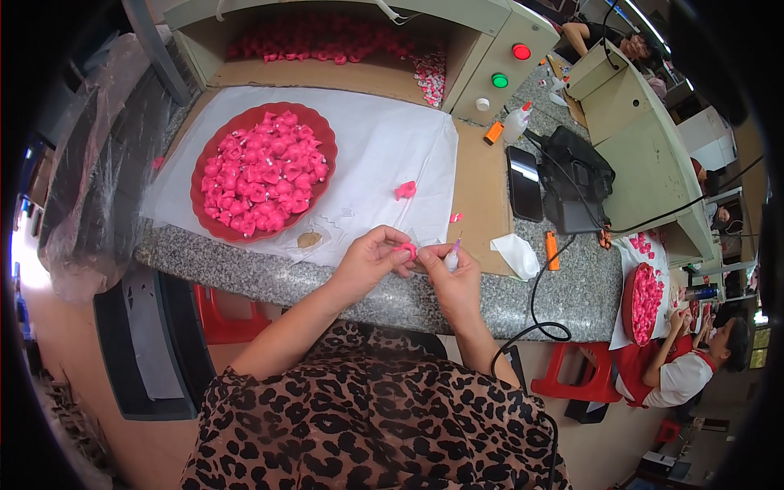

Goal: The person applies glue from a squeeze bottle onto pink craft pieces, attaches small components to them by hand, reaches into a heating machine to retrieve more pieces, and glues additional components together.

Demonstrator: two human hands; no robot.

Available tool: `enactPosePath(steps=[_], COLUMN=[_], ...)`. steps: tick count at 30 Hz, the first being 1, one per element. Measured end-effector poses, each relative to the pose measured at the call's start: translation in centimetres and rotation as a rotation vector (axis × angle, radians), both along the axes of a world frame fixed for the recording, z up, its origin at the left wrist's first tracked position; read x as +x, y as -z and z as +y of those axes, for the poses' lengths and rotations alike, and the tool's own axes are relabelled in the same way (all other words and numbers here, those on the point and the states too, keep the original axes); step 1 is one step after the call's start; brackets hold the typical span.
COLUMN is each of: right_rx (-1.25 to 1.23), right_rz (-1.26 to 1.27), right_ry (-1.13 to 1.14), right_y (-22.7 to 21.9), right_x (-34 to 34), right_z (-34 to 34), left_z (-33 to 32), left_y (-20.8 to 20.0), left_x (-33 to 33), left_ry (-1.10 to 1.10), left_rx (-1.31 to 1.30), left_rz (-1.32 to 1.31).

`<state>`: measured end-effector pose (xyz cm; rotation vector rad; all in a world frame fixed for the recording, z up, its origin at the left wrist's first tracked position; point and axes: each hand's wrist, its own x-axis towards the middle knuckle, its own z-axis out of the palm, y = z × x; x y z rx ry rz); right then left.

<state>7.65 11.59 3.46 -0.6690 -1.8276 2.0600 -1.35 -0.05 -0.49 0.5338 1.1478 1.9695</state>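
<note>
Pinching tight, the left hand is holding a small pink piece above the counter edge. Right hand is gripping a small white bottle beside it, near a red bowl.

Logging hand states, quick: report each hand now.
Left hand: closed on a small pink plastic piece.
Right hand: closed on a small white squeeze bottle with a pink tip.

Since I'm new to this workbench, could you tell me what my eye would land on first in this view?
Most striking is the red round tray heaped with small pink pieces, on the white sheet left of centre. Just below, at the counter's near edge, the left hand pinches one pink piece while the right hand holds a small white glue bottle against it. At the back right, a beige box shows red and green buttons.
</note>
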Motion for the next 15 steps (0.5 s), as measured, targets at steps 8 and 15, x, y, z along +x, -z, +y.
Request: enactPosePath(steps=[8,15], right_rx=[0.115,-0.357], right_rz=[0.024,-0.118], right_ry=[-0.015,-0.045], right_y=[0.6,0.3], right_x=[0.1,-0.3], right_z=[-0.2,0.4], left_z=[-0.1,-0.3], left_y=[0.2,0.1], left_x=[0.0,-0.2], left_ry=[0.010,0.028], left_rx=[-0.001,-0.012], left_rz=[0.011,-0.010])
